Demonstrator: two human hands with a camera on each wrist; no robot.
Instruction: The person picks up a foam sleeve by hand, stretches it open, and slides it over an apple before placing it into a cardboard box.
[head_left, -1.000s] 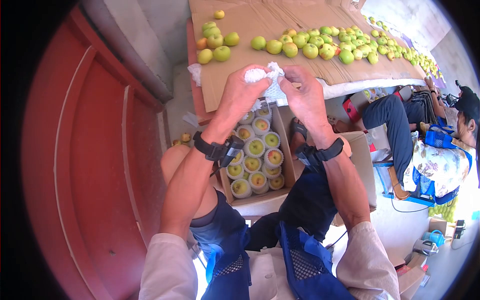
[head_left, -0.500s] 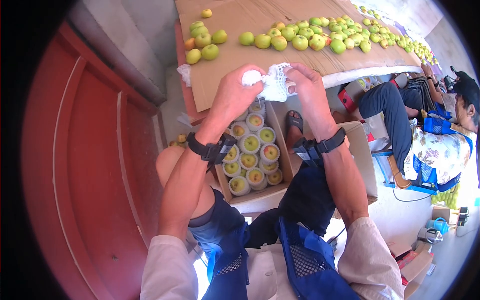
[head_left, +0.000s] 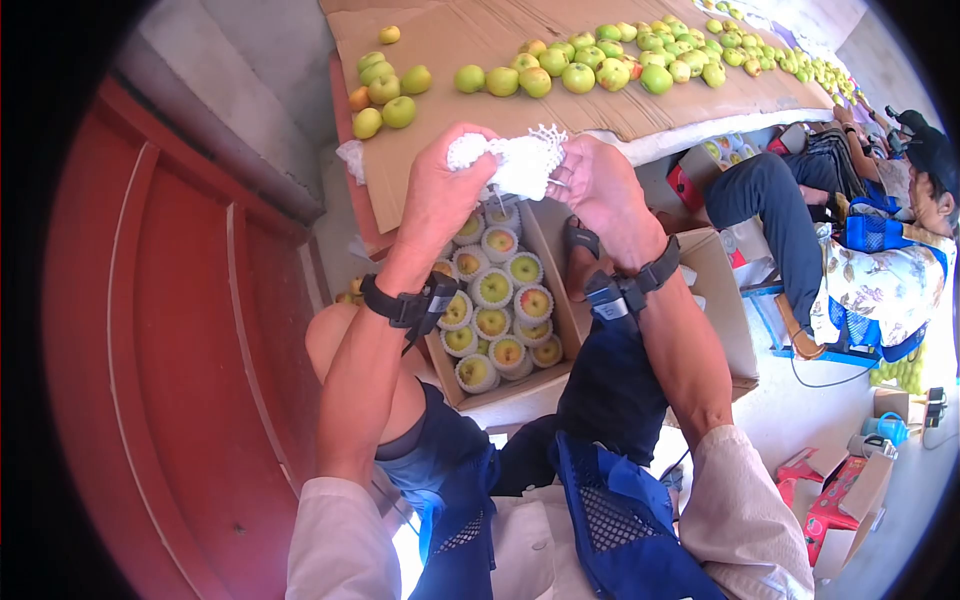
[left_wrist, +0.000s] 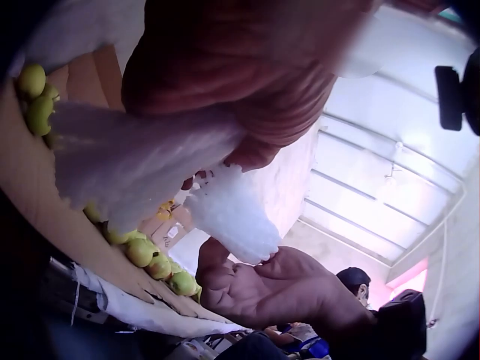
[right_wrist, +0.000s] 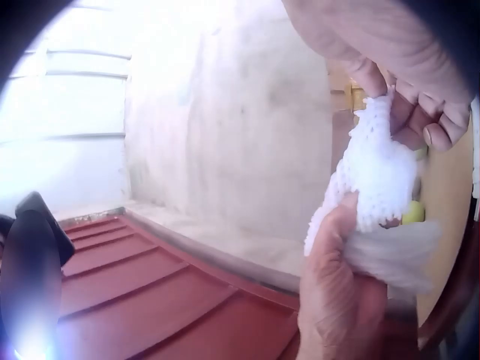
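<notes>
In the head view my left hand (head_left: 440, 195) grips white foam fruit nets (head_left: 525, 165) between thumb and fingers. My right hand (head_left: 610, 190) pinches the far end of one net, which stretches between both hands. The left wrist view shows a bunched net (left_wrist: 135, 157) under the left hand and a second net (left_wrist: 232, 214) reaching to the right hand (left_wrist: 277, 289). From the right wrist, the net's mesh (right_wrist: 382, 169) hangs below the right fingertips, with the left thumb (right_wrist: 337, 225) pressed on its lower part. Below the hands, net-wrapped apples (head_left: 493, 288) stand in rows in a cardboard box (head_left: 562, 310).
Loose green apples (head_left: 655, 80) lie on a cardboard-covered table (head_left: 440, 50) ahead. A red door (head_left: 190, 330) is on the left. Another person (head_left: 880, 250) sits at the right. An open box (head_left: 725, 310) stands beside my right leg, with red cartons (head_left: 835, 510) farther right.
The net between my hands has spread wider and now reaches farther toward the right hand. The right hand has turned, its palm showing more. The head view has shifted slightly.
</notes>
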